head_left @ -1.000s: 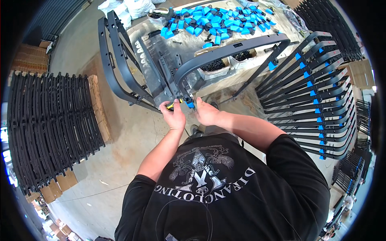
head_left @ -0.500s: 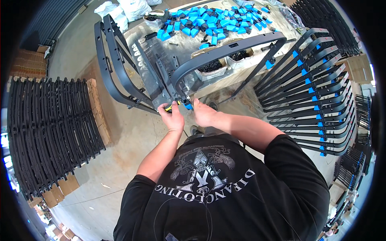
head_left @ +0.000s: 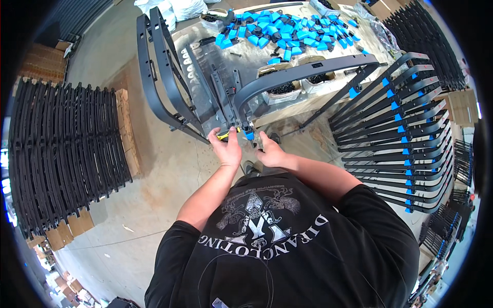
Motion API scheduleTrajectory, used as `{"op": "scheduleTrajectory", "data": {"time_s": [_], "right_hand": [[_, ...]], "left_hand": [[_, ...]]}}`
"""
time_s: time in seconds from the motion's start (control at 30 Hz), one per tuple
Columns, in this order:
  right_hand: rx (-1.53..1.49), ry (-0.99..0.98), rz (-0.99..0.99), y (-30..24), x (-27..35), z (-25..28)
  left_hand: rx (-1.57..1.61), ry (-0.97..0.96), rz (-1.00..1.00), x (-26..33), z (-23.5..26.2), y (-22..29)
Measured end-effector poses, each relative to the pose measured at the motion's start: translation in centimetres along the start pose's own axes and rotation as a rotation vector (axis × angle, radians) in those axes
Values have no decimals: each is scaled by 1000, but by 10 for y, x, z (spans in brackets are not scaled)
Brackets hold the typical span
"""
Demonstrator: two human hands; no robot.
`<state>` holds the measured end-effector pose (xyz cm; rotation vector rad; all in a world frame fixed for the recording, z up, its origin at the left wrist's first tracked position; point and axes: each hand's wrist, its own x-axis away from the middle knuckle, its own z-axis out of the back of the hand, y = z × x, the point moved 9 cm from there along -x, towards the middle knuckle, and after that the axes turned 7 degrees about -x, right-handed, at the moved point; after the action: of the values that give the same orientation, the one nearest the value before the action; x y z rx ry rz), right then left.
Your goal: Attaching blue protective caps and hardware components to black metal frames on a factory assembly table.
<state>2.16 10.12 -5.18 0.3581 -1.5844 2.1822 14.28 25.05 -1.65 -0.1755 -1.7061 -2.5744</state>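
Fingers [head_left: 214,134] of the left hand [head_left: 226,151] wrapped snugly round a yellow-and-black tool [head_left: 222,136]!
From my remote seat I see that tool just left of the blue piece [head_left: 249,135] at the near end of the curved black frame [head_left: 308,69]; the right hand [head_left: 272,155] hovers near it, partly open, fingertips parted, though whether its palm hides anything small I can't tell.

Broad open floor [head_left: 167,159] between left hand [head_left: 226,149] and tall black stack [head_left: 67,149]. Narrow gap between left and right hand [head_left: 272,155], blue block [head_left: 249,135] partly filling it. Curved frame [head_left: 308,67] arches across way to counter [head_left: 267,117]; two upright frames [head_left: 147,72] obstruct left corner. Right hand: floor space beside it, then dense row of frames [head_left: 391,147].
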Motion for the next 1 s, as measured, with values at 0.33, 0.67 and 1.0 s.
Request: {"op": "scheduleTrajectory", "data": {"time_s": [0.33,0.67,1.0], "right_hand": [[156,31,-25,-16,-1,2],[164,-19,-90,-20,3,1],[-351,271,-185,16,1,18]], "left_hand": [[49,-345,76,37,-26,-47],[-362,-253,-67,5,-40,-63],[273,-420,210,9,-29,-34]]}}
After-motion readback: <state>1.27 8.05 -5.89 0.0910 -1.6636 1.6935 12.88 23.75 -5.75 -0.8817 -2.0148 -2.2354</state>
